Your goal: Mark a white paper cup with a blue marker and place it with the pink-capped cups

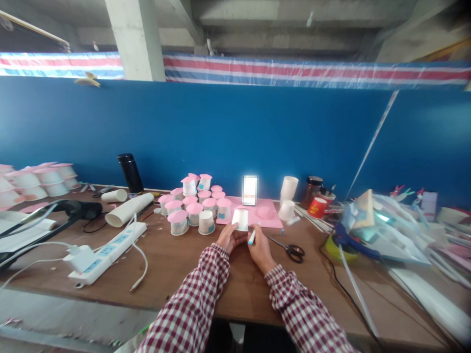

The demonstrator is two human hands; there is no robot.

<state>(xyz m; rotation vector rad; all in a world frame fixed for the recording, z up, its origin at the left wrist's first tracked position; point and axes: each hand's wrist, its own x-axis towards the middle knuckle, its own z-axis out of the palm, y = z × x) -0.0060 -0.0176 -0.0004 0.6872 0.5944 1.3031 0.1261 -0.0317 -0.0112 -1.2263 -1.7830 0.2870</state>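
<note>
My left hand (228, 238) is closed around the lower side of a white paper cup (241, 219), which is tipped away from me over the table. In my right hand (262, 249) is a white marker with a light blue end (252, 238), gripped close beside the cup. Behind the cup lies a sheet of pink paper (272, 221) with a pink disc (265, 212) on it. A lit phone (250, 190) stands upright at the back of that sheet. Black-handled scissors (294, 252) lie to the right of my right hand.
Several paper cups with pink tops (178, 222) stand to the left, near an uncovered cup (206, 222). A power strip (110, 252), paper rolls (128, 210) and a black flask (130, 172) are farther left. Right are stacked cups (288, 190), a red cup (318, 207) and plastic bags (393, 225).
</note>
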